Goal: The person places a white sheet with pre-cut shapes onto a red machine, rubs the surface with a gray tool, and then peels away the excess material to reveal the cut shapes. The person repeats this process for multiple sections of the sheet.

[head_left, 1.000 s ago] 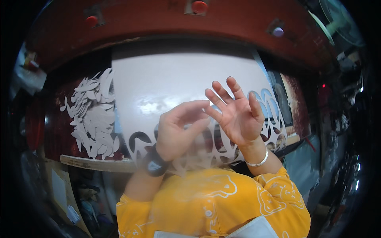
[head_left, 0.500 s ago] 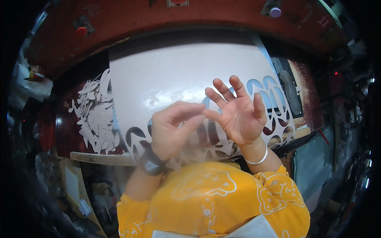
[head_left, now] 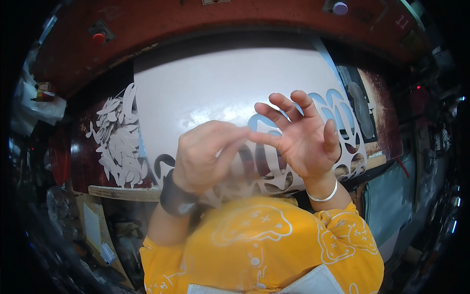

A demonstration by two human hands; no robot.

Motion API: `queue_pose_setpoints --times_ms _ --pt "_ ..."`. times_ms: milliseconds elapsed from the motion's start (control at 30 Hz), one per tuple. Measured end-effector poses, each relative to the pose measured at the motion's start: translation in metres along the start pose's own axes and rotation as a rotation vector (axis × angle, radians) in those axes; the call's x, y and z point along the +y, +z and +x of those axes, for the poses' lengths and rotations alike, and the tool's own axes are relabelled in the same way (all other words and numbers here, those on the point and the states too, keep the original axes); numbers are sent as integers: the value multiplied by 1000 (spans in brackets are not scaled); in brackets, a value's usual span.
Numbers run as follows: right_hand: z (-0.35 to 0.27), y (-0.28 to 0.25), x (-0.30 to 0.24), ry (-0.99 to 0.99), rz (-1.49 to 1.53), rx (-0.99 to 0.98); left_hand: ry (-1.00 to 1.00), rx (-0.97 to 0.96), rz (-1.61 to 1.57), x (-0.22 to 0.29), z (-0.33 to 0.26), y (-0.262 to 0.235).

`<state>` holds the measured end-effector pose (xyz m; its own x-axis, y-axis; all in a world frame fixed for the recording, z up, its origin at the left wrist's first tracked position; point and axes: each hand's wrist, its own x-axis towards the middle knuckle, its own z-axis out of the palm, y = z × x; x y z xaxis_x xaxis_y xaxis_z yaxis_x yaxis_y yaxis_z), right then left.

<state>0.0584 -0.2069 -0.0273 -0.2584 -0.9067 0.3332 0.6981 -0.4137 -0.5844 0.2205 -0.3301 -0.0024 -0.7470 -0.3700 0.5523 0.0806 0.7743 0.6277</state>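
Over the near part of a pale sheet (head_left: 205, 73), my left hand (head_left: 205, 154), with a dark band at its wrist, pinches the tip of my right little finger. My right hand (head_left: 308, 142) is turned palm up, its other fingers and thumb spread and holding nothing. Whether something small sits in the left pinch cannot be made out. Below both hands the sheet's near edge is cut through with several long oval holes, pale blue or dark showing through them.
A heap of pale oval cut-outs (head_left: 117, 142) lies left of the sheet. To its right stands a dark sole-shaped piece (head_left: 360, 110). A red machine beam (head_left: 220, 19) with a red button (head_left: 99, 38) and a purple button (head_left: 340, 8) spans the far side. A wooden strip (head_left: 125, 193) edges the table's near side.
My left hand has shifted slightly left, its pinch still at the right little finger. My right hand has moved a little to the right and stays spread.
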Motion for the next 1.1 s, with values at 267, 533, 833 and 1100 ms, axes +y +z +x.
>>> queue_pose_setpoints --times_ms 267,533,833,1100 --pt "-2 4 -3 -20 101 -89 35 1 14 -6 1 3" --pt "-1 3 -2 0 141 -82 10 -28 -48 -9 -2 1" --pt "-4 1 -3 72 116 15 24 -44 -12 -11 -5 3" --pt "-5 -4 0 74 292 -54 -31 -47 -90 -8 -5 4"
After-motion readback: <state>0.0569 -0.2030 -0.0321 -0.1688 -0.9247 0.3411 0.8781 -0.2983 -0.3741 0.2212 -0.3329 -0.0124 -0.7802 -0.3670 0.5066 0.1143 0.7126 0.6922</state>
